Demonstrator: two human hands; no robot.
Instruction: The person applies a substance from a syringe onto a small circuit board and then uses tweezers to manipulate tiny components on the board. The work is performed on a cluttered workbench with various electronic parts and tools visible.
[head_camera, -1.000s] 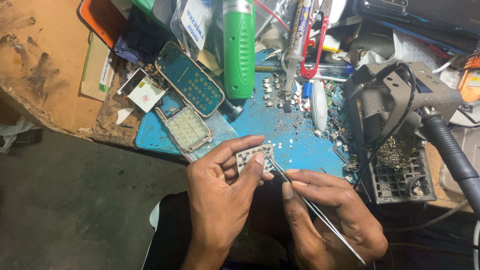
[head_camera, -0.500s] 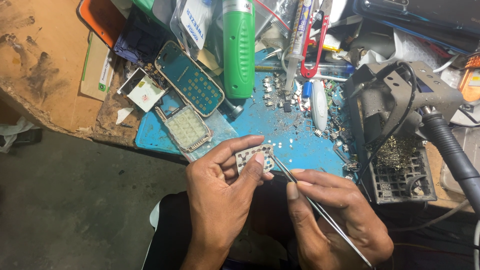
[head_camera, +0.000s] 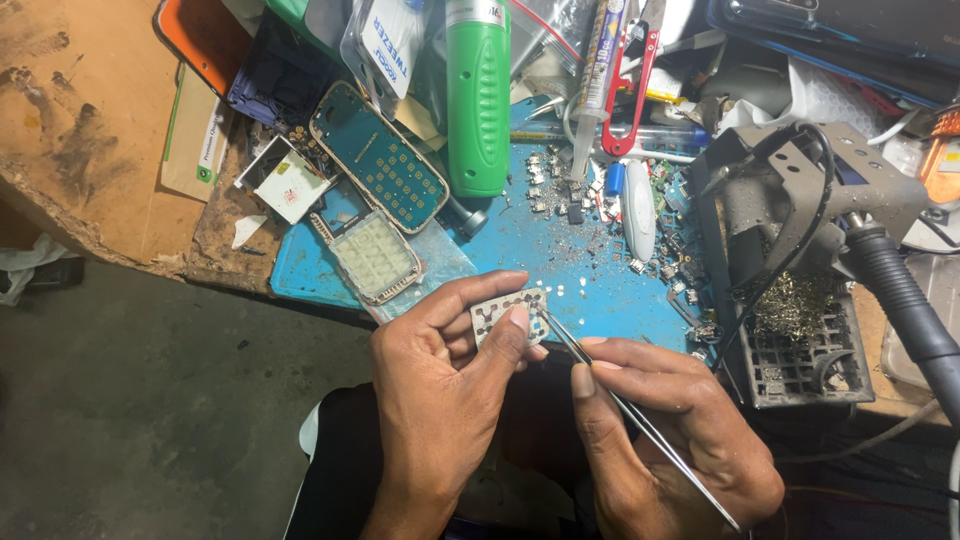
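Nothing moved; tweezers (head_camera: 640, 420) tip hidden behind keypad board (head_camera: 508, 315).

right hand (head_camera: 670, 430) | slid slightly lower-right | tweezers (head_camera: 640, 420) tip stays at keypad board (head_camera: 500, 315)

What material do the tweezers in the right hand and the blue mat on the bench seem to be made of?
The tweezers look like bare metal: thin, grey, with a bright glint along the arm. The blue mat seems to be rubber or silicone: matte, flat, uniformly coloured, with small parts scattered on it. The exact material cannot be confirmed by sight.
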